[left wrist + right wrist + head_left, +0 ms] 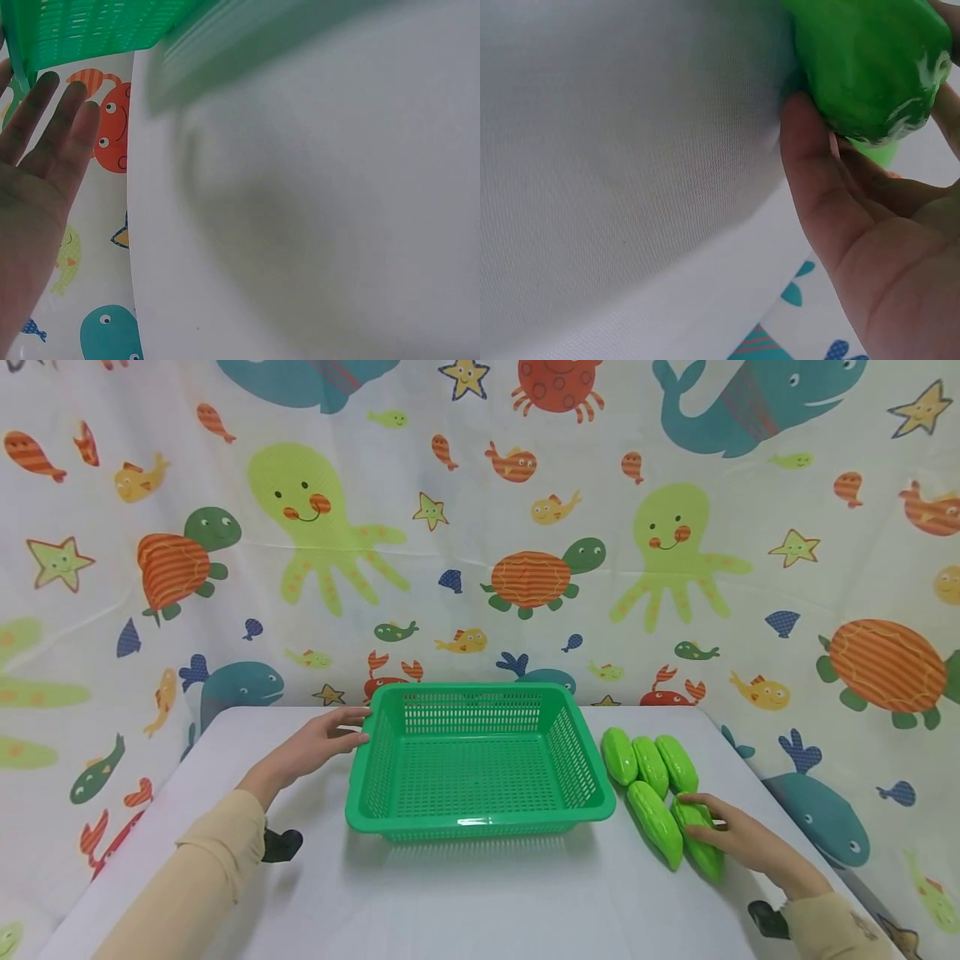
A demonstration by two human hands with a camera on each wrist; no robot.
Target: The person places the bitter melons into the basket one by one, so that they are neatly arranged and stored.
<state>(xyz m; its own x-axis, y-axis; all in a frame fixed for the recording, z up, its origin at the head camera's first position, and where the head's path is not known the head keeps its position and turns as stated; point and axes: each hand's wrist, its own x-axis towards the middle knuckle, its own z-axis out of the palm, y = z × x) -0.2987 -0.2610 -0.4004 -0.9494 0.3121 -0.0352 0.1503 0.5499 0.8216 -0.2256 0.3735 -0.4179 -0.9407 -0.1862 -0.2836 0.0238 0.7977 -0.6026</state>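
A green plastic basket (472, 777) with slotted walls stands on the table, nothing inside it. At its left rim is my left hand (318, 745), fingers extended against the basket; the left wrist view shows those fingers (71, 142) nearly straight below the basket wall (105, 34). On the right, my right hand (750, 843) grips a glossy, lumpy green vegetable (703, 853), shaped like a bitter melon. Thumb and fingers lie on either side of that vegetable (870, 67) in the right wrist view. Its exact kind is unclear.
Several similar green vegetables (654, 822) lie close together between the basket and my right hand, within reach of its fingertips. The white table (480, 893) ends at a curtain (480, 652) printed with sea animals. Dark wrist devices (282, 846) sit below both wrists.
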